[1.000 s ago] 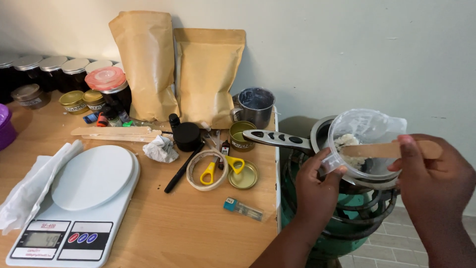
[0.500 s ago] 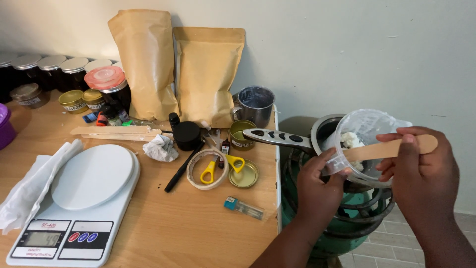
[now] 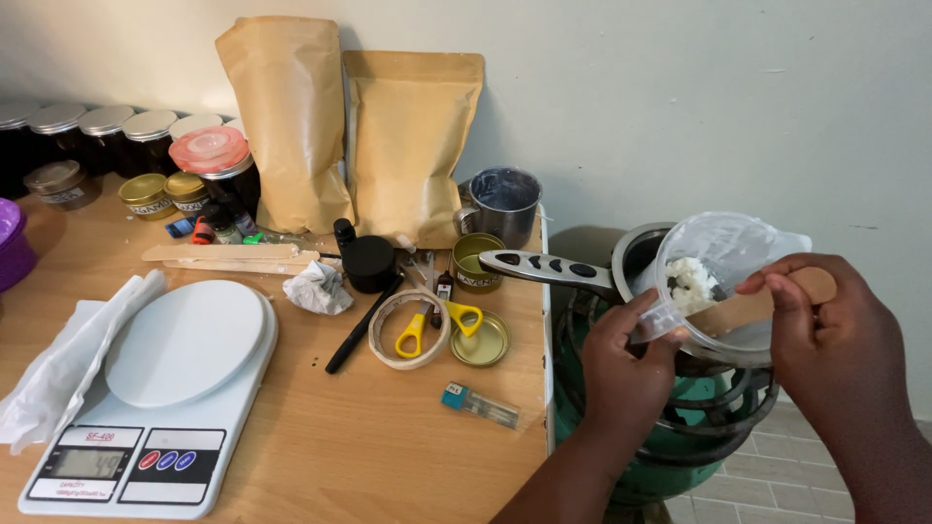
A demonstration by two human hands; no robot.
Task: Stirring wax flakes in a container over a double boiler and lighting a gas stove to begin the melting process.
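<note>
Nearest to the camera, the left hand (image 3: 621, 364) is clamped on the side of a clear plastic cup (image 3: 723, 281), which is tilted over a metal pot (image 3: 636, 257) on a green gas stove (image 3: 680, 427) just beside the table (image 3: 369, 437). The right hand (image 3: 835, 335) grips a flat wooden stick (image 3: 748, 306) whose end reaches into the cup, near a white lump (image 3: 691, 279). Farther left on the table lie a white scale (image 3: 155, 398), yellow scissors (image 3: 432, 325) and two brown paper bags (image 3: 359, 136) against the wall.
</note>
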